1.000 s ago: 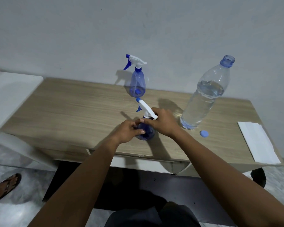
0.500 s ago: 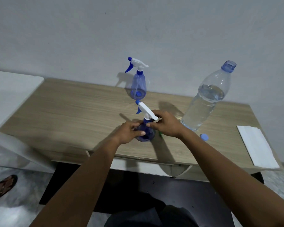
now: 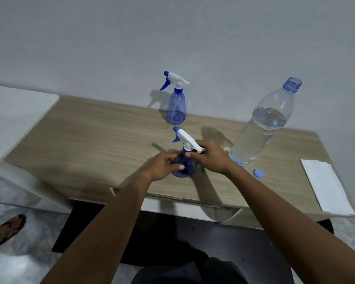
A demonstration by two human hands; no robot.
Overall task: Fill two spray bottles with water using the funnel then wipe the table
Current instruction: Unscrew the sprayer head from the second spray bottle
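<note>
At frame centre, our left hand grips the blue translucent spray bottle upright on the tabletop; our right hand, just right, pinches its white trigger head.

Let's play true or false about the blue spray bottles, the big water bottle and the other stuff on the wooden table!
1. The big clear plastic water bottle has its cap on. False: its neck is open, and a small blue cap lies on the wooden table beside it.
2. Both hands hold the near blue spray bottle. True: the left hand grips its body, the right hand its neck.
3. The far blue spray bottle lies on its side. False: it stands upright near the wall.
4. A folded white cloth lies at the table's right end. True.
</note>
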